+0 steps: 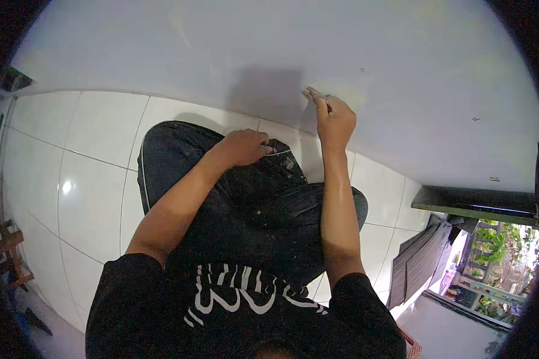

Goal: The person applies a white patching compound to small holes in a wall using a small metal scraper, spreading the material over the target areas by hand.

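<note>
My right hand (336, 119) is raised to the pale wall (401, 78), its fingers pinched together with the tips at or very near the surface. Grey-white smears coat those fingers; whatever they pinch is too small to make out. Lower and to the left, my left hand (245, 148) is held over my folded legs, fingers curled in beside the black trousers (221, 197). Anything inside that curl is hidden. Whitish specks dot the trouser cloth near it. A paler patch shows on the wall just beside my right fingertips.
I sit cross-legged on white floor tiles (93, 179), close against the wall. At the right are a dark ledge (473, 200), a grey slatted panel (419, 257) and an opening with green plants (491, 251). A brown wooden object (9, 245) stands at the far left.
</note>
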Action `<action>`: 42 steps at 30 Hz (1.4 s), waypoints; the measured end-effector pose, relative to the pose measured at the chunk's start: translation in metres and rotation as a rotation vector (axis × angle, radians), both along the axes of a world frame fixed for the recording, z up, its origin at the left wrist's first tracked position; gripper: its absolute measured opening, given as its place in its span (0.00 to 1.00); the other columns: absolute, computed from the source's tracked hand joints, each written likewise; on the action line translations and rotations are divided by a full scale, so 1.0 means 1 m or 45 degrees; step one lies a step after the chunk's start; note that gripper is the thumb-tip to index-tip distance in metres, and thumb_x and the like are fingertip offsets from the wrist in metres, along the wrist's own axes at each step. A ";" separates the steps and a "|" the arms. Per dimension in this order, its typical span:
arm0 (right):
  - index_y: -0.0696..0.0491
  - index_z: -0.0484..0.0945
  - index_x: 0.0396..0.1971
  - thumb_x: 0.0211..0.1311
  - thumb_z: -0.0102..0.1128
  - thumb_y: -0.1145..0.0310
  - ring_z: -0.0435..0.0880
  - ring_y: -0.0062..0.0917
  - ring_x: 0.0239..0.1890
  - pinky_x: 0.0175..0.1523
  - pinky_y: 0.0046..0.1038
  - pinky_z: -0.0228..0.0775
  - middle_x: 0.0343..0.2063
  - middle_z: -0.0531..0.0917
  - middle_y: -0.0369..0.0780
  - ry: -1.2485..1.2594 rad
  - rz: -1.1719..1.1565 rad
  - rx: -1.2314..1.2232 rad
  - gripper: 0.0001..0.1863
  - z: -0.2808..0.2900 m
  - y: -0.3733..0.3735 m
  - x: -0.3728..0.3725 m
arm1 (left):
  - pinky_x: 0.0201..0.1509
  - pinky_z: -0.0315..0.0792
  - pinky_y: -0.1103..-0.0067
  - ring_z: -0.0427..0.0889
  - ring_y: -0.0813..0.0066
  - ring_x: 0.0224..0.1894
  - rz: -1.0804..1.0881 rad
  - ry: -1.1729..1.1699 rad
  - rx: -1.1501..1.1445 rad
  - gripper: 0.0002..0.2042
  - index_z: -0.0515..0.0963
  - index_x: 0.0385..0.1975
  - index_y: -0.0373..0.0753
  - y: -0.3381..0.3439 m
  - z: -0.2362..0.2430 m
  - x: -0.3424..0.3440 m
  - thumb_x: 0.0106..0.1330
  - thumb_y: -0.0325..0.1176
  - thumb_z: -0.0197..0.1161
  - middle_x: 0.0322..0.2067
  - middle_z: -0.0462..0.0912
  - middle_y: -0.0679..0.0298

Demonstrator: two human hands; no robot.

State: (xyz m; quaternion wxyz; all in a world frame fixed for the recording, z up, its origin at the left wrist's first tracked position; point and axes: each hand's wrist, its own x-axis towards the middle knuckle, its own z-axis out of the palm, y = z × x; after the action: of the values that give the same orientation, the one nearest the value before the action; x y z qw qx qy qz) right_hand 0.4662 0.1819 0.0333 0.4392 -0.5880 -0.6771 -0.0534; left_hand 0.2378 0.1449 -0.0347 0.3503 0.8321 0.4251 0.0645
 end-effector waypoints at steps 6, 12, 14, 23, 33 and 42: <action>0.60 0.81 0.19 0.61 0.65 0.66 0.74 0.32 0.18 0.28 0.32 0.65 0.17 0.78 0.47 -0.073 -0.063 -0.048 0.15 0.010 -0.004 -0.005 | 0.53 0.74 0.54 0.82 0.43 0.48 0.001 0.007 0.051 0.20 0.78 0.47 0.38 0.000 -0.002 -0.001 0.73 0.51 0.54 0.39 0.84 0.46; 0.60 0.78 0.17 0.59 0.66 0.63 0.73 0.35 0.18 0.27 0.33 0.64 0.16 0.76 0.47 -0.033 -0.084 -0.109 0.17 0.009 -0.004 -0.005 | 0.53 0.74 0.54 0.82 0.43 0.48 -0.009 -0.021 0.039 0.21 0.77 0.47 0.38 0.001 -0.001 -0.001 0.73 0.51 0.54 0.40 0.83 0.45; 0.61 0.77 0.17 0.59 0.67 0.63 0.72 0.36 0.18 0.27 0.34 0.64 0.16 0.76 0.47 -0.105 -0.082 -0.089 0.18 0.010 -0.004 -0.006 | 0.54 0.74 0.54 0.82 0.44 0.48 -0.024 -0.008 0.013 0.21 0.77 0.48 0.38 0.002 0.002 -0.002 0.73 0.51 0.54 0.41 0.83 0.45; 0.61 0.75 0.17 0.61 0.63 0.65 0.71 0.37 0.17 0.26 0.34 0.63 0.16 0.75 0.47 -0.001 -0.044 -0.009 0.18 0.019 -0.007 -0.012 | 0.55 0.74 0.54 0.81 0.43 0.49 -0.029 0.028 0.025 0.22 0.76 0.49 0.37 0.002 -0.003 -0.004 0.73 0.52 0.53 0.42 0.83 0.46; 0.60 0.79 0.19 0.61 0.64 0.63 0.73 0.37 0.19 0.27 0.34 0.65 0.16 0.76 0.45 -0.069 -0.093 -0.088 0.16 0.020 -0.006 -0.007 | 0.55 0.74 0.55 0.81 0.44 0.49 -0.020 0.026 0.016 0.21 0.77 0.48 0.38 0.002 -0.002 -0.002 0.73 0.51 0.53 0.41 0.84 0.46; 0.58 0.84 0.24 0.61 0.64 0.64 0.75 0.36 0.20 0.28 0.33 0.66 0.16 0.77 0.43 -0.084 -0.078 -0.047 0.12 0.019 -0.003 -0.009 | 0.55 0.74 0.55 0.81 0.44 0.50 -0.043 0.043 0.002 0.21 0.76 0.48 0.37 0.003 0.005 -0.002 0.74 0.51 0.53 0.42 0.83 0.45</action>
State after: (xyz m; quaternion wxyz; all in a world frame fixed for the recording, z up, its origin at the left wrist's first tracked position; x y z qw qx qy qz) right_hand 0.4575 0.1793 0.0523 0.4038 -0.6143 -0.6739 -0.0737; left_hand 0.2357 0.1482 -0.0293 0.3435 0.8404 0.4168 0.0446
